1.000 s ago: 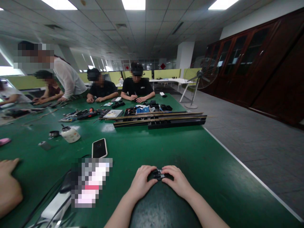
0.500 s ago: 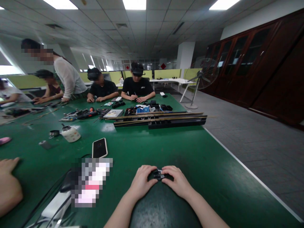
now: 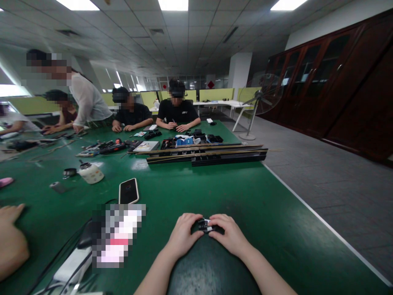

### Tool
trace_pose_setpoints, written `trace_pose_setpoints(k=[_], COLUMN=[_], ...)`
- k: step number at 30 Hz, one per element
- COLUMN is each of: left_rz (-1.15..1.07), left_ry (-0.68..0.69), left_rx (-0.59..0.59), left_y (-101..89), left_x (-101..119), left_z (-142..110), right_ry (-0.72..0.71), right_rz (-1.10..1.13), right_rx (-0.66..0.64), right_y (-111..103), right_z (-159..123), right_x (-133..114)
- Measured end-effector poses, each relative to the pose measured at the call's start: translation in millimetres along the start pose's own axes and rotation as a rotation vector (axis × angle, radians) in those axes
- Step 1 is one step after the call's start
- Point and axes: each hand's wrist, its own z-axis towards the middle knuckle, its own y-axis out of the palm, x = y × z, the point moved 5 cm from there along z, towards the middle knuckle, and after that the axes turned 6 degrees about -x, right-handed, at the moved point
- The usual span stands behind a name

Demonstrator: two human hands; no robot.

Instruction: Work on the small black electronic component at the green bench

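Note:
My left hand (image 3: 182, 237) and my right hand (image 3: 229, 234) rest side by side on the green table (image 3: 190, 192), close to its near edge. Both are curled round one small black part with a silver bit (image 3: 205, 225), held between the fingertips. A dark round shape lies under my wrists. What the underside of the part looks like is hidden by my fingers.
A phone (image 3: 128, 191) lies face up to the left, beside a blurred packet and a white power strip (image 3: 72, 265). Long black rails (image 3: 208, 155) cross the table further off. A white pot (image 3: 90, 173) stands left. Another person's hand (image 3: 10, 241) rests at the left edge; several people sit at the far end.
My hands stay put on the small part. The standing person at the far left has leaned slightly.

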Motion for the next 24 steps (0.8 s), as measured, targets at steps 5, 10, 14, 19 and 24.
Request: trace_pose_setpoints(k=[5,10,14,19,24], left_rz=[0.004,0.003,0.011,0.007,0.0], left_ry=[-0.005,-0.002,-0.003,0.002,-0.007], left_rx=[-0.014,-0.009,-0.01,-0.011,-0.017], left_y=[-0.4,-1.4,-1.4,-1.8,-1.9], left_x=[1.2,2.1,1.9,2.5,2.9], left_z=[0.0,-0.6,-0.2,-0.3,-0.6], right_ry=[0.003,0.01,0.006,0.009,0.018], right_rz=[-0.013,-0.007,0.01,0.03,0.046], right_rx=[-0.004,0.004,0.0,0.008,0.003], right_y=[0.1,1.0,0.7,-1.9,-1.3], right_z=[-0.6,0.2,1.0,0.3,0.9], right_x=[-1.4,0.5,0.6,-1.6,0.7])
